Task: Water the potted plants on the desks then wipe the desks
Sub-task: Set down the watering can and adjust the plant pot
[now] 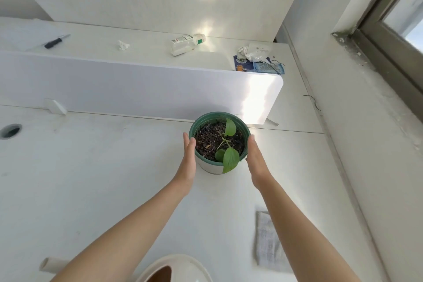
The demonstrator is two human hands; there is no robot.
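Observation:
A green-rimmed pot (pixel 214 168) with dark soil and a small green-leaved plant (pixel 229 153) stands on the white desk (pixel 91 178), close to the white divider panel (pixel 137 89). My left hand (pixel 188 158) lies flat against the pot's left side, fingers straight. On the pot's right side my right hand (pixel 256 160) does the same. A grey cloth (pixel 266 240) lies on the desk at the lower right, partly behind my right forearm. A cream watering can (pixel 178 268) shows at the bottom edge, its spout (pixel 49 264) pointing left.
Behind the divider, a second desk holds a lying plastic bottle (pixel 186 44), a screwdriver (pixel 56 41), a crumpled tissue (pixel 123 45) and a pile of wrappers (pixel 258 59). A cable hole (pixel 10 131) sits at the left. A wall and window sill (pixel 366 89) run along the right.

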